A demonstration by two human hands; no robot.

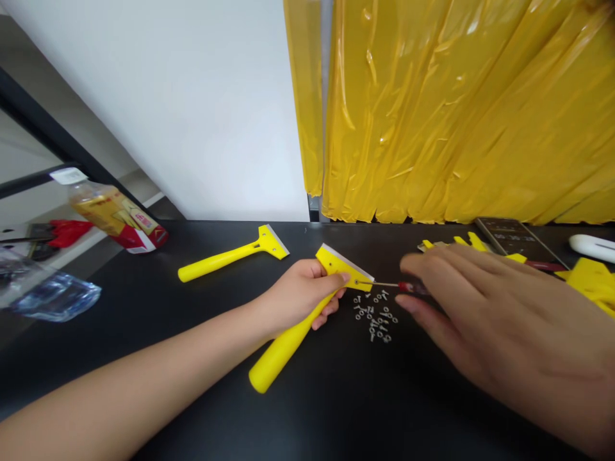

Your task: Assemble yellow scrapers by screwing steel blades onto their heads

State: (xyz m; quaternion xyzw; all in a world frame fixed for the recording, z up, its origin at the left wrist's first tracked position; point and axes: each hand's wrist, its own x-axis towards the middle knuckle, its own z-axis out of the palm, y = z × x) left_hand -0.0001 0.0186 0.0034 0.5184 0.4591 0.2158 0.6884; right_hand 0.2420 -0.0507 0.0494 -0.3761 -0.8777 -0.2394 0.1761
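Note:
A yellow scraper [288,349] with a metal blade along its head lies in my left hand [307,291], thumb pressed on the head and fingers curled beneath. My right hand [500,326] pinches the red handle of a screwdriver [408,288]. Its thin shaft reaches left, and the tip meets a screw near the right end of the scraper head. Below the head, several small screws and nuts [379,320] are scattered on the black table [307,422]. Another yellow scraper [221,261] rests on the table, left of my left hand.
A drink bottle [115,211] leans at the left beside a clear plastic bag [52,294]. Behind my right hand are a phone [516,240] showing a timer, several yellow scraper parts [589,282] and a white object [593,246]. Yellow plastic sheeting [456,115] hangs behind the table.

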